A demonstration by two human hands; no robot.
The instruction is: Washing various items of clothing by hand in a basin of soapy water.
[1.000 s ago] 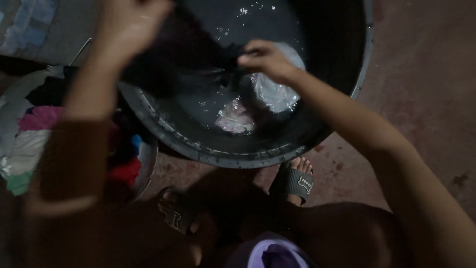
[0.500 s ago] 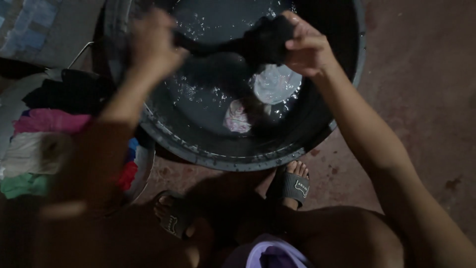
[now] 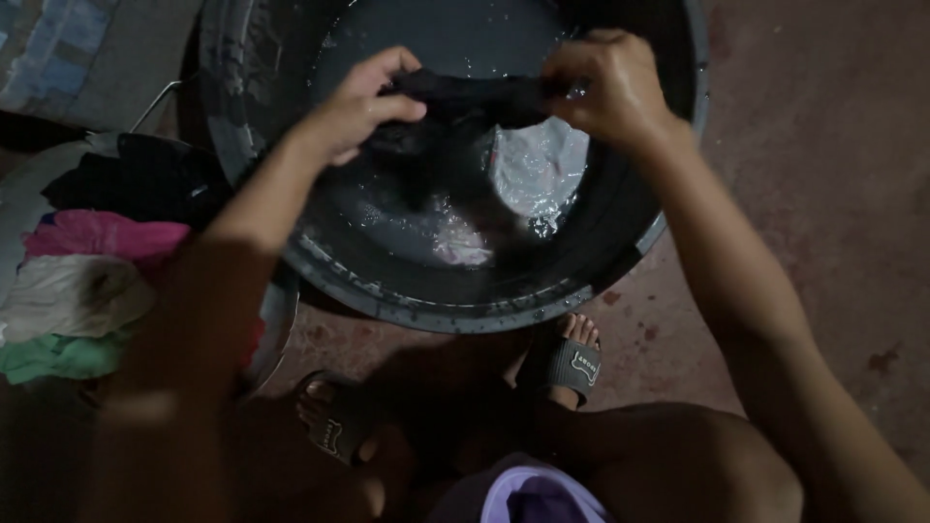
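Observation:
A dark wet cloth point(image 3: 465, 102) is stretched between both my hands above a big dark basin point(image 3: 620, 261) of water. My left hand point(image 3: 363, 102) grips its left end and my right hand point(image 3: 605, 87) grips its right end. Under the cloth, a pale garment point(image 3: 538, 169) lies in the water, and another pale piece point(image 3: 460, 242) sits nearer the front rim.
A heap of clothes lies at the left: a black one point(image 3: 145, 179), a pink one point(image 3: 107, 237), a white one point(image 3: 68, 295) and a green one point(image 3: 53, 356). My sandalled feet point(image 3: 572, 363) rest on the reddish wet floor point(image 3: 823, 194) just before the basin.
Both hands have come closer together over the middle of the basin, and the dark cloth is now pulled out flat between them instead of hanging bunched.

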